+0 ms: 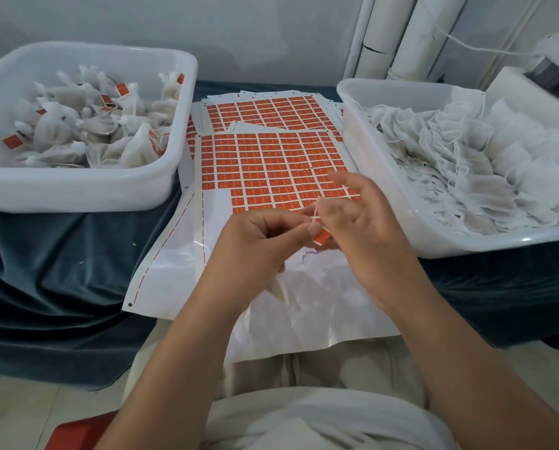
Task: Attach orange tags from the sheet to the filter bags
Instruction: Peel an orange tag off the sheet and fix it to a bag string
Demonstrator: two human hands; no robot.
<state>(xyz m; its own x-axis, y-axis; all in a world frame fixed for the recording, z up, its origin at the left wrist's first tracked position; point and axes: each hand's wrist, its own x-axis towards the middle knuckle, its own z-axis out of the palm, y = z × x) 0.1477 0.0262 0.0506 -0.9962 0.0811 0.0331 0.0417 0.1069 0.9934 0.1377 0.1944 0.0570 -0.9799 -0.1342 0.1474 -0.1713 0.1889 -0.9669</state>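
Observation:
A sheet of orange tags [265, 164] lies in the middle of the table, its near rows peeled bare. Just above its near part, my left hand [255, 245] pinches a thin white string [315, 213] and an orange tag [322, 237]. My right hand [366, 228] meets it there, thumb and forefinger on the string and tag, the other fingers spread. A white filter bag [279, 289] hangs below my left hand. Tagged bags fill the left white tub [76, 190]. Untagged bags [466, 164] fill the right white tub [385, 196].
More tag sheets [262, 110] lie stacked behind the front one. A dark blue cloth [60, 271] covers the table. White pipes [401, 34] and a white machine [557, 63] stand at the back right. My lap in pale clothing [304, 417] is below the table edge.

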